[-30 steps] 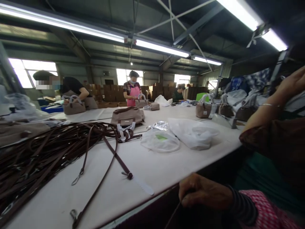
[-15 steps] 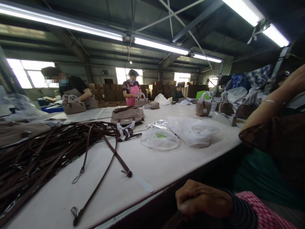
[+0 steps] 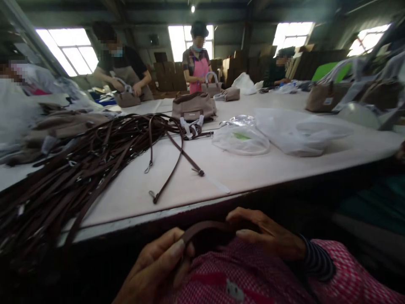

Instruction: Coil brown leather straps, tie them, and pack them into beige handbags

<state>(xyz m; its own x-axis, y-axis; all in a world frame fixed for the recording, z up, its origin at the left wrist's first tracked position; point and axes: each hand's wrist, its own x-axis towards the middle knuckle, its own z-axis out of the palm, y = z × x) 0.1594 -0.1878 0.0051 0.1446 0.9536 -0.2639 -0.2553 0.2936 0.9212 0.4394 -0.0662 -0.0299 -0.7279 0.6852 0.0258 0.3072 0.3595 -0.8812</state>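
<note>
I held one brown strap (image 3: 205, 228) below the table edge (image 3: 133, 217), over my lap: left hand (image 3: 155, 266) pinching one end, right hand (image 3: 265, 236) closed on the other. Step in hand, by my judgement: strap handling. A steady two-handed grip was needed next.

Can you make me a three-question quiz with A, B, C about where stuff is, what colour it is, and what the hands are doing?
1. Where is the big heap of dark brown leather straps?
A. left part of the white table
B. floor
C. a box

2. What colour is the apron on the person standing at the far end?
A. green
B. pink
C. yellow

3. What are the left hand and right hand doing?
A. resting flat
B. waving
C. holding one brown strap between them

Answers: 1 A, the heap lies there. 2 B, it looks pink. 3 C, both hands' fingers curl on it.
</note>
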